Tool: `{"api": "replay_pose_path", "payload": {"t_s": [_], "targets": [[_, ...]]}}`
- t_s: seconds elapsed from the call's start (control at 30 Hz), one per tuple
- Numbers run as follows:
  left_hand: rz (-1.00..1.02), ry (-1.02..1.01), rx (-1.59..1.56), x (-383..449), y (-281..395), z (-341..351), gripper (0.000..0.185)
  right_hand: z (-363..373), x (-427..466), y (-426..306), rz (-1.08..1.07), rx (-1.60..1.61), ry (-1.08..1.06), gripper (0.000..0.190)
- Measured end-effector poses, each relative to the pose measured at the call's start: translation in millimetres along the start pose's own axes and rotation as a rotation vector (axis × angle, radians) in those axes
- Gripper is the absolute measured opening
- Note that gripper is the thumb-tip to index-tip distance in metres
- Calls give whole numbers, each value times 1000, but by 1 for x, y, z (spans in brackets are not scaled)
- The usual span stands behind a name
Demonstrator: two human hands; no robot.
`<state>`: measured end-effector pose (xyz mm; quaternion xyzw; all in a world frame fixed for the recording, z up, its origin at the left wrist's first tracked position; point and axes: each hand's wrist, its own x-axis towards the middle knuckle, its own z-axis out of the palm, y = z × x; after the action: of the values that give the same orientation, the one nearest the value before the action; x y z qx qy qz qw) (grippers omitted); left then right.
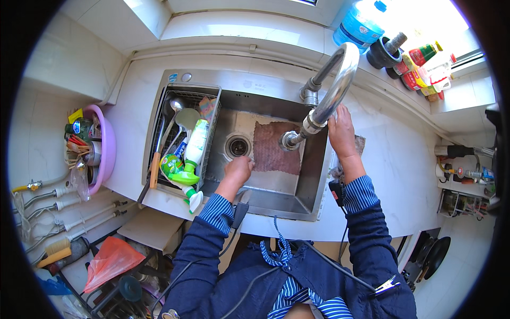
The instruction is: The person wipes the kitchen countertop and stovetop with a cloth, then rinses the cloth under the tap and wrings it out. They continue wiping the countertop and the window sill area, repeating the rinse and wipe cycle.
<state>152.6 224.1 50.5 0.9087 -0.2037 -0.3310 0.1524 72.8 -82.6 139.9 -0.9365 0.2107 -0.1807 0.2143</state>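
My left hand (pixel 238 171) is over the stainless-steel sink (pixel 275 193), just below the drain strainer (pixel 238 146). Its fingers are curled, and whether they hold anything is not clear. My right hand (pixel 342 129) reaches to the sink's right rim beside the curved metal faucet (pixel 346 75); its fingertips are partly hidden behind the faucet. A brownish-pink textured cloth (pixel 275 153) lies flat on the sink bottom, to the right of the drain. Beyond my right wrist, a greyish cloth (pixel 359 144) shows on the counter.
A wire basket (pixel 211 131) at the sink's left holds ladles, a green-and-white spray bottle (pixel 195 147) and a wooden-handled tool (pixel 155 169). A purple basin (pixel 107 147) stands farther left. A water jug (pixel 358 26), a mortar with pestle (pixel 380 56) and several bottles line the sill.
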Motion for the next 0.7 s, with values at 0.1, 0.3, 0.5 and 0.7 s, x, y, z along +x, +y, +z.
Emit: {"api": "replay_pose_path", "payload": {"t_s": [0.1,0.3,0.5,0.7], "targets": [[-11,-18,-35,0,-2,1,29,5,-14,0,14,1,-12,53],[-39,-38,-44,2,-4,1,31,3,-27,-16,-8,49,15,59],[-80,-44,-63,3,-6,-4,32,-22,-43,-54,44,386,-123,57],[-96,-59,-87,5,-8,-5,31,-8,-39,-99,-32,498,-326,49]]}}
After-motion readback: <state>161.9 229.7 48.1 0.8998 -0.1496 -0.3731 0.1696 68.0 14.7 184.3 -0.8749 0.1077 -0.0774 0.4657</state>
